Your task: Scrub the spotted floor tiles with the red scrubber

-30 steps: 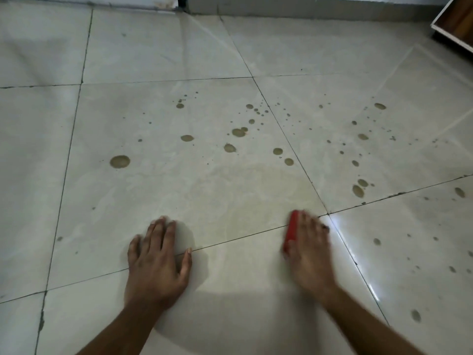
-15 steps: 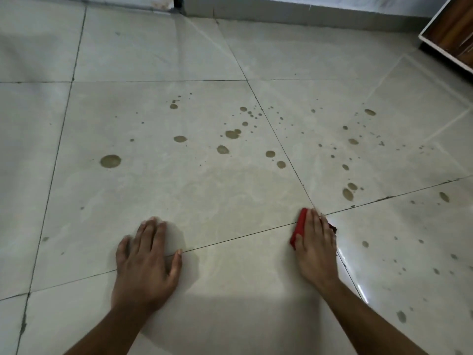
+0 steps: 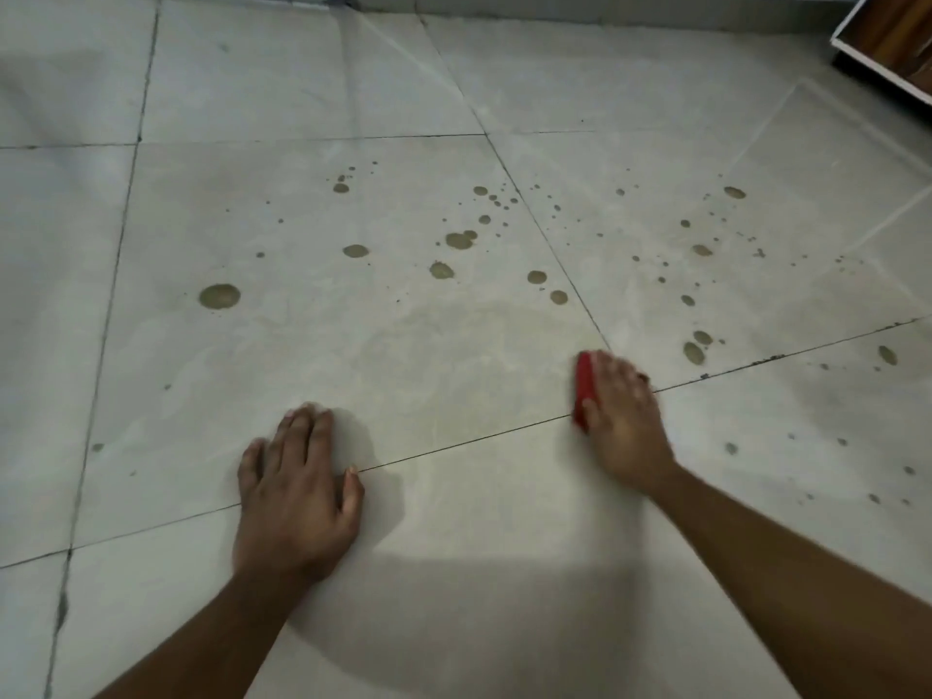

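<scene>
The right hand (image 3: 623, 411) lies over the red scrubber (image 3: 584, 391), fingers covering its top and holding it down where the grout lines (image 3: 454, 446) cross. The left hand (image 3: 297, 491) rests flat on the floor tile (image 3: 353, 355), fingers straight, holding nothing. The scrubber looks small, light and stiff enough to bear palm pressure; gripping its top suits it. Brown spots (image 3: 219, 296) remain beyond.

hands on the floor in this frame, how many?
2. Left hand rests flat on the near tile, across a grout line. Right hand presses the red scrubber at the tile junction.
</scene>
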